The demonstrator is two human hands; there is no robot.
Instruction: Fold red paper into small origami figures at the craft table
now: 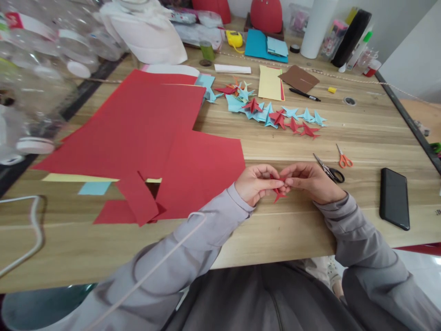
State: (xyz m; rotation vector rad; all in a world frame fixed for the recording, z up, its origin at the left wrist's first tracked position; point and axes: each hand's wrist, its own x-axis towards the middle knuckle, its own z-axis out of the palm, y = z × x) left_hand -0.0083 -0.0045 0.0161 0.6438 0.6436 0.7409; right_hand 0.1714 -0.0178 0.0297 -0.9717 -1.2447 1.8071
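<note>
Grey sleeves (193, 248) end in hands (255, 183), red folded paper (279, 195) pinched between.

The person wears a long left sleeve (203, 243) and a long right sleeve (365, 239), both in light grey cloth with a slightly purple tone and many soft folds. Along the left one lies a thin whitish cord (155, 267). The garment's front (234, 299) is darker grey, with a narrow lengthwise line (276, 312).

Head-worn view, facing forward and down over table (292, 234).
</note>
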